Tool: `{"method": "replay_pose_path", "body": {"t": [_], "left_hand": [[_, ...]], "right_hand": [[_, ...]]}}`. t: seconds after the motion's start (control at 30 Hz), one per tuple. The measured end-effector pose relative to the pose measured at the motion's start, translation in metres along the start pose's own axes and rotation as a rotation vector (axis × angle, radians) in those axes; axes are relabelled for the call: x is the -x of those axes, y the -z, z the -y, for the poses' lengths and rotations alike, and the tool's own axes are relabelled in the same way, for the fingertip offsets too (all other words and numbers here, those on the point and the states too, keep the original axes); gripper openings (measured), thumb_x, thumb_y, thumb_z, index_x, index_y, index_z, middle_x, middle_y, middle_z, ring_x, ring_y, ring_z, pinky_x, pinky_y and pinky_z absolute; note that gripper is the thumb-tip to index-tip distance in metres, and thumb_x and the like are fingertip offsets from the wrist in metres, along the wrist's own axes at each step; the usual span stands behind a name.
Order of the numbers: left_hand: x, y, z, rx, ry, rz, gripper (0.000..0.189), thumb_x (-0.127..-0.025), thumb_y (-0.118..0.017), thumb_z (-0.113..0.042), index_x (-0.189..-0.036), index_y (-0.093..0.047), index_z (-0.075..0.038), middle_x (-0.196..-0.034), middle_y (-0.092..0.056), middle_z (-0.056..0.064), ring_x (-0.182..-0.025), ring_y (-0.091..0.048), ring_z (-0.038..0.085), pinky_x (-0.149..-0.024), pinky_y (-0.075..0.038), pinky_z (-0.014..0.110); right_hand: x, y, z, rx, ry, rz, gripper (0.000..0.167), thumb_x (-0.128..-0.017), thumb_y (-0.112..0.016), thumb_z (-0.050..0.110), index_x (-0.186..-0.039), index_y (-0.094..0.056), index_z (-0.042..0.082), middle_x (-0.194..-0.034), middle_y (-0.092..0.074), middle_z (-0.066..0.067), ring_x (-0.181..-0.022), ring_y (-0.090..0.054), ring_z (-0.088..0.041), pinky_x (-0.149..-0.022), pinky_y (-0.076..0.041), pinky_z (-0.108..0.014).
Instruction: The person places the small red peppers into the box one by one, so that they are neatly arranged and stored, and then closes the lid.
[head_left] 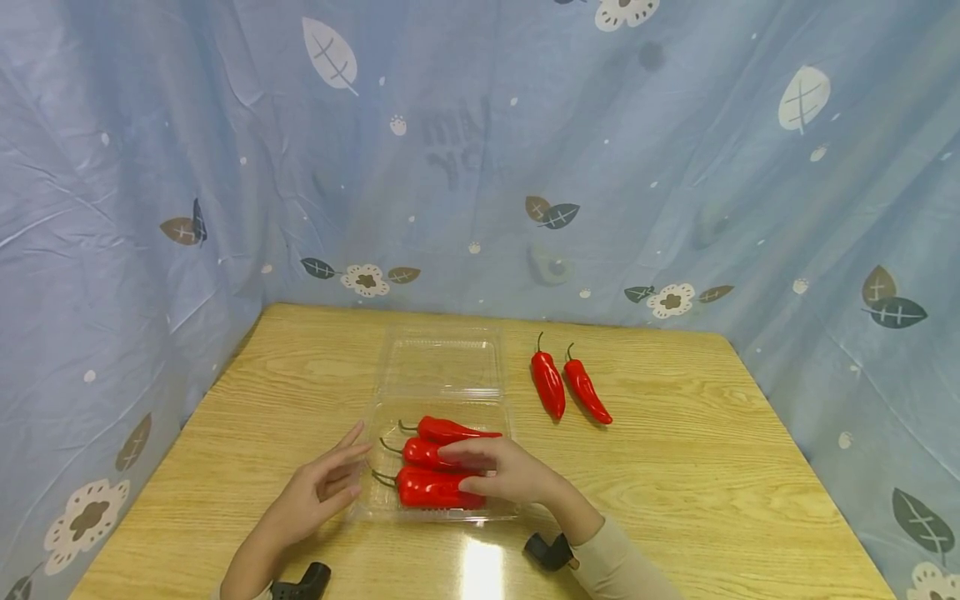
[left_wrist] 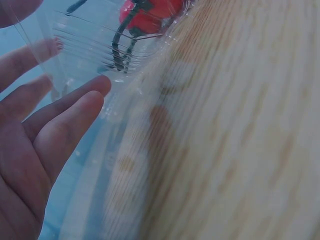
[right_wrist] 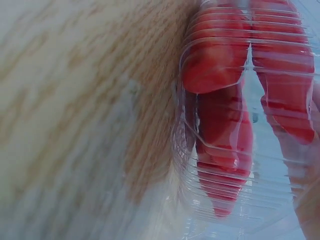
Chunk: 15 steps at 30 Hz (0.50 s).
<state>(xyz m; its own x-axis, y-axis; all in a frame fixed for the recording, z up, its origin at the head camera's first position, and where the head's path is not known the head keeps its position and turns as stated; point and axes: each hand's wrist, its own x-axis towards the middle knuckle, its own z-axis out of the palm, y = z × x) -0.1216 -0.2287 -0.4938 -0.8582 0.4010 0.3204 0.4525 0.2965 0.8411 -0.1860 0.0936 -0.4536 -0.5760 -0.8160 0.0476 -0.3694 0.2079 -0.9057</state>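
Note:
A clear plastic clamshell box (head_left: pixel 435 400) lies with its lid folded back. Red chili peppers (head_left: pixel 438 487) with dark green stems lie crosswise inside, stems to the left; through the wall in the right wrist view, one pepper (right_wrist: pixel 225 130) shows beneath another. My right hand (head_left: pixel 510 471) reaches over the box's right side, fingers extended onto the middle pepper (head_left: pixel 420 452) and thumb over the nearest one. At the opposite side my left hand (head_left: pixel 315 492) has its fingers spread, fingertips right at the box wall. In the left wrist view, two stems curve close together behind that wall.
Two more red chili peppers, one (head_left: pixel 548 383) beside the other (head_left: pixel 587 392), lie on the wooden table (head_left: pixel 675 467) to the right of the lid. A blue patterned curtain (head_left: pixel 480 167) hangs behind the table and along both sides.

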Motion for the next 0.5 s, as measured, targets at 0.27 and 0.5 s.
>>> {"method": "replay_pose_path", "body": {"t": [0.27, 0.5], "left_hand": [[0.0007, 0.0001, 0.0003, 0.016, 0.012, 0.002, 0.049, -0.091, -0.058, 0.001, -0.138, -0.043, 0.004, -0.155, -0.017, 0.024, -0.123, -0.051, 0.023, -0.093, -0.046, 0.015], [0.0010, -0.0003, 0.0011, 0.019, 0.023, -0.001, 0.048, -0.092, -0.058, 0.000, -0.138, -0.044, 0.003, -0.155, -0.018, 0.024, -0.123, -0.051, 0.021, -0.093, -0.046, 0.015]], "right_hand": [[0.0013, 0.0006, 0.0021, -0.082, 0.053, -0.034, 0.044, -0.091, -0.061, 0.010, -0.133, -0.051, 0.000, -0.134, -0.054, -0.021, -0.122, -0.054, -0.033, -0.103, -0.045, -0.031], [0.0039, 0.0002, 0.0049, -0.088, 0.128, -0.094, 0.043, -0.092, -0.059, 0.005, -0.133, -0.050, -0.002, -0.134, -0.052, -0.026, -0.122, -0.053, -0.034, -0.102, -0.046, -0.038]]}}
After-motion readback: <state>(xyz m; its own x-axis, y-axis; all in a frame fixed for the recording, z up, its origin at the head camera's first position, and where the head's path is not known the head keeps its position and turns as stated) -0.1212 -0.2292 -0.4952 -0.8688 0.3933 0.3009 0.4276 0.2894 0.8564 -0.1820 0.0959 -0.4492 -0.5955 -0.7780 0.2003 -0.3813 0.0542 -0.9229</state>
